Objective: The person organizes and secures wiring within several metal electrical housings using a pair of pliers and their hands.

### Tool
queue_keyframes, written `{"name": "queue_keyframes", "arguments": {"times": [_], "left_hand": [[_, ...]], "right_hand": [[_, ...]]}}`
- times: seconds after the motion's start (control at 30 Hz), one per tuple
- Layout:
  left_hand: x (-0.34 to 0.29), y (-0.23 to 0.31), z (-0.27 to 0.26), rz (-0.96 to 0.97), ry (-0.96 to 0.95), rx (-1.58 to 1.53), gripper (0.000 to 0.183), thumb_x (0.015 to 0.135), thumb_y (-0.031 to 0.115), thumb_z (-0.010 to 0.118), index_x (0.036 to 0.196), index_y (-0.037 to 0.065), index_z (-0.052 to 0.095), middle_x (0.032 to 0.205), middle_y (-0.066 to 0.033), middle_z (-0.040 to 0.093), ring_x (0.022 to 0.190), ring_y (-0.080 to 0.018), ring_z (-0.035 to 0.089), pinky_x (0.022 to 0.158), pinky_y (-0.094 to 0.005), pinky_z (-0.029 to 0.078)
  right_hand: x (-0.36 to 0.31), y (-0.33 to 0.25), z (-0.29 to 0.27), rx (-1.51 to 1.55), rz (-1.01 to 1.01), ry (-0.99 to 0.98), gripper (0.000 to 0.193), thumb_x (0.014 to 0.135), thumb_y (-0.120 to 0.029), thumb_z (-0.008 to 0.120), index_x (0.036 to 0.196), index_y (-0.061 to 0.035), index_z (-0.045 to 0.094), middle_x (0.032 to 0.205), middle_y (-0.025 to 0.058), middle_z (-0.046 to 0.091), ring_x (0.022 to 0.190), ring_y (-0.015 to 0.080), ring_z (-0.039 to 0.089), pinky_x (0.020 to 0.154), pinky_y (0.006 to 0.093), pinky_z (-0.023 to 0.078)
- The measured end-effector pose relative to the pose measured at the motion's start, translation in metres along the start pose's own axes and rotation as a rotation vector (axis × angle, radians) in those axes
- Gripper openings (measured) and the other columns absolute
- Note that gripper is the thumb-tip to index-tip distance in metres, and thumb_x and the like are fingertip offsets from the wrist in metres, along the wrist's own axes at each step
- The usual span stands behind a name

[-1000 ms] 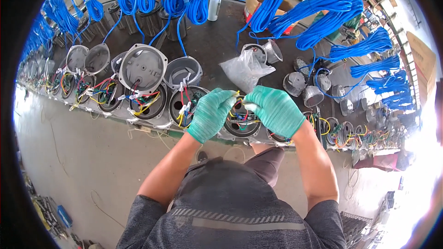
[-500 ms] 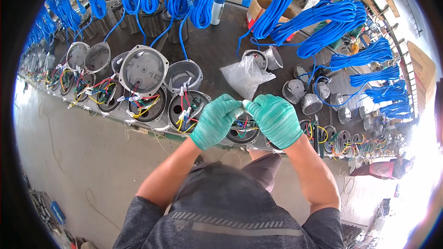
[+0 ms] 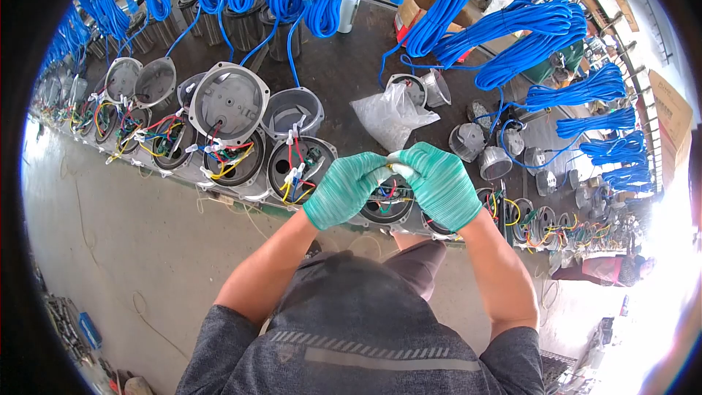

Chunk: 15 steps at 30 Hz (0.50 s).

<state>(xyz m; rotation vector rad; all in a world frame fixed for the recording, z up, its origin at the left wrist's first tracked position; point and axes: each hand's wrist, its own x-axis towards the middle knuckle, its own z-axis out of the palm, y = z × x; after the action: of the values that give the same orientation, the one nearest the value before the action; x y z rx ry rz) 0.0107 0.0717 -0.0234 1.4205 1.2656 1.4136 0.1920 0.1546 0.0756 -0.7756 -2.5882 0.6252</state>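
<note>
- My remote inspection finds the left hand [image 3: 347, 189], gloved in green, with thumb and forefinger pinched at a small yellow piece [image 3: 390, 167]; what kind of part it is, I cannot tell.
- Right hand [image 3: 442, 184], likewise gloved: pinching at the same piece, its fingertips meeting the left's.
- Position of piece: between the fingertips, above an open round housing [image 3: 385, 214] at the near edge of the dark bench [image 3: 336, 73]; the gloves partly hide that housing.
- To its left, I note a second open housing [image 3: 273, 179] with white connectors [image 3: 294, 177].
- Beyond the hands: a clear plastic bag [image 3: 395, 117]; farther off, blue cable coils [image 3: 453, 7].
</note>
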Motion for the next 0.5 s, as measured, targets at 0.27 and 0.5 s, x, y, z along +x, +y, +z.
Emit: {"name": "queue_keyframes", "arguments": {"times": [0.27,0.5], "left_hand": [[0.0,-0.001,0.006,0.033,0.038,0.038,0.025,0.106,0.013,0.069,0.127,0.0,0.074,0.085,-0.0092,0.072,0.074,-0.0115,0.059,0.069,-0.0314,0.052],[-0.001,-0.01,0.006,0.042,-0.008,0.015,0.02,0.104,0.003,0.066,0.122,-0.003,0.071,0.103,-0.0189,0.076,0.087,-0.0242,0.072,0.079,-0.0359,0.057]], "right_hand": [[-0.003,0.007,0.002,0.102,0.077,0.019,0.023,0.095,-0.013,0.075,0.117,-0.0077,0.079,0.108,0.0164,0.076,0.095,0.0372,0.073,0.082,0.0427,0.06],[0.004,0.002,-0.006,-0.156,-0.072,-0.05,0.02,0.092,-0.017,0.079,0.108,-0.0069,0.073,0.098,0.0125,0.072,0.084,0.0349,0.072,0.073,0.0436,0.058]]}}
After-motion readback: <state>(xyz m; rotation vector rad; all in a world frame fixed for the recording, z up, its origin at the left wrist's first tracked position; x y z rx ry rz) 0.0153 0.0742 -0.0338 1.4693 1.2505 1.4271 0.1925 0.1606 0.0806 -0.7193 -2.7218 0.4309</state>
